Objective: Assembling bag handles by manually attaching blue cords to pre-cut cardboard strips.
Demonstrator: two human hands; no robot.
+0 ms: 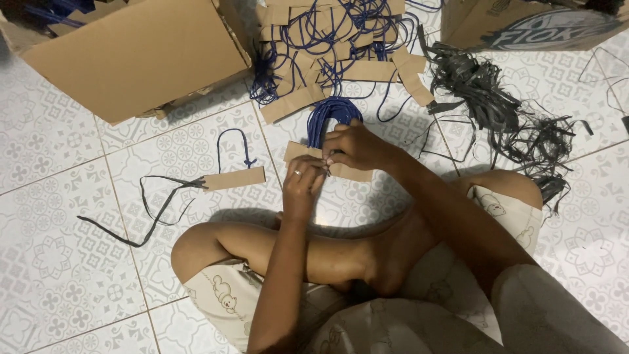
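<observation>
- Your left hand [303, 185] sits low in the middle of the view, fingers curled in a narrow pinch at the lower edge of a stack of brown card strips [341, 169], with a ring showing on one finger
- Your right hand [357, 147] comes in from the right and lies over the top of the same stack, fingertips pressed together on it just above your left hand; both hands hold the stack between them
- A bundle of blue cord loops [333, 115] rises from the stack and arches away from you, touching the floor tiles [59, 216] beyond your right hand
- Whether your fingers also grip a cord end is hidden under your knuckles, so you cannot tell that from here
- To the left of your hands, well apart, lies a single card strip [234, 178] with one blue loop [236, 145] standing off its far edge and a black band [147, 206] trailing from its left end across the tiles
- Farther off, straight ahead, a loose heap of card strips and blue cords [334, 46] is spread on the floor
- An open cardboard box [141, 56] stands at the upper left, a second box [531, 23] at the upper right
- A tangle of dark grey bands [498, 108] lies to the right of your hands, near your right knee
- You sit cross-legged, your legs folded just beneath your hands
</observation>
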